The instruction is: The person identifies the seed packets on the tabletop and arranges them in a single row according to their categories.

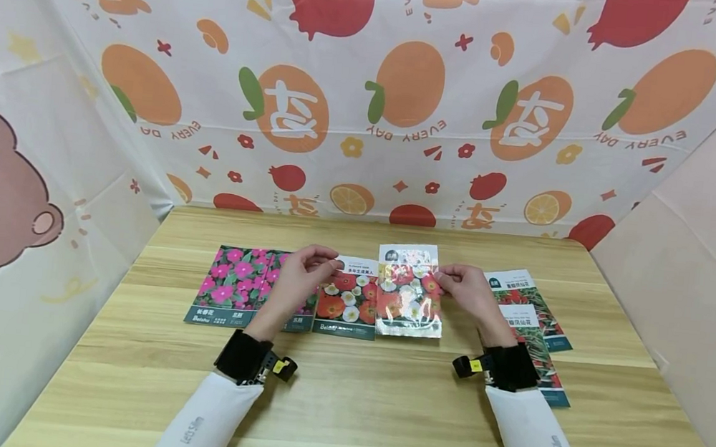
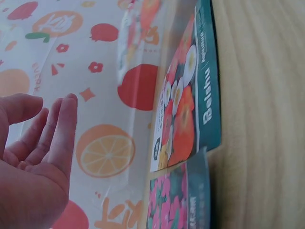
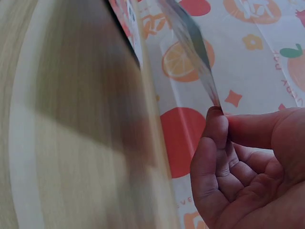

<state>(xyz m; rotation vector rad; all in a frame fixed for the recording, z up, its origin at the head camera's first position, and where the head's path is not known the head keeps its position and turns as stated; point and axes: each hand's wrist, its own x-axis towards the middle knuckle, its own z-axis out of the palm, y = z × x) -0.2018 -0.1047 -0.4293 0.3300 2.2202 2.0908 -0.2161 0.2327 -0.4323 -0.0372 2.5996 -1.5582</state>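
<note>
right hand (image 1: 465, 286) pinching the glossy seed packet (image 1: 409, 293) by its edge | left hand (image 1: 304, 272) hovering loose-fingered, gripping nothing, over the red-flower packet (image 1: 348, 300)

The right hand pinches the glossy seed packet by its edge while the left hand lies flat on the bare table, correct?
Not quite. The right hand does pinch the glossy seed packet by its edge, but the left hand is not flat on the table. The head view shows it raised over the flower packets, and the left wrist view shows its fingers loose in the air.
</note>
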